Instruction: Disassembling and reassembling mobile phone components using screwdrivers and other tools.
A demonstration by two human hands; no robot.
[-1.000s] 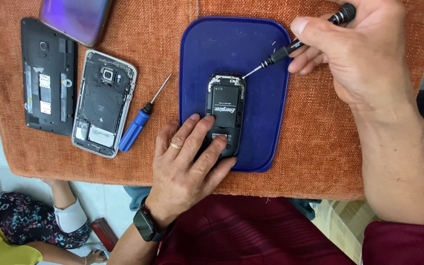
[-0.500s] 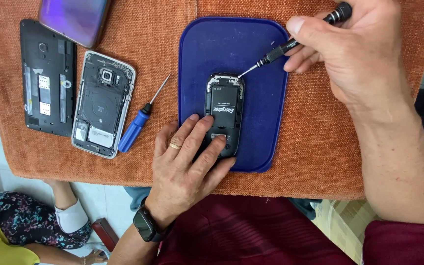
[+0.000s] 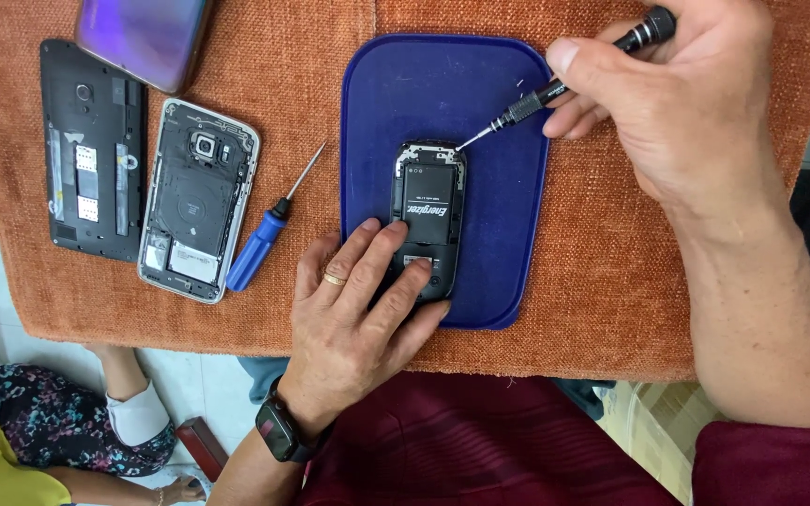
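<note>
At far left a black opened phone body [image 3: 91, 150] lies on the orange woven cloth [image 3: 611, 281], beside a silver-framed opened phone [image 3: 199, 199] and a blue-handled screwdriver [image 3: 269, 234]. At centre, the left hand [image 3: 358, 323] presses flat fingers on a small black backless phone [image 3: 427, 215] on the dark blue plastic tray [image 3: 508, 234]. Upper right, the right hand [image 3: 696, 112] pinches a slim black precision screwdriver [image 3: 555, 91], tip at the phone's upper corner.

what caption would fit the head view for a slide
Left hand pins a small open-backed phone on a blue tray while the right hand sets a precision screwdriver at its top corner.
</note>
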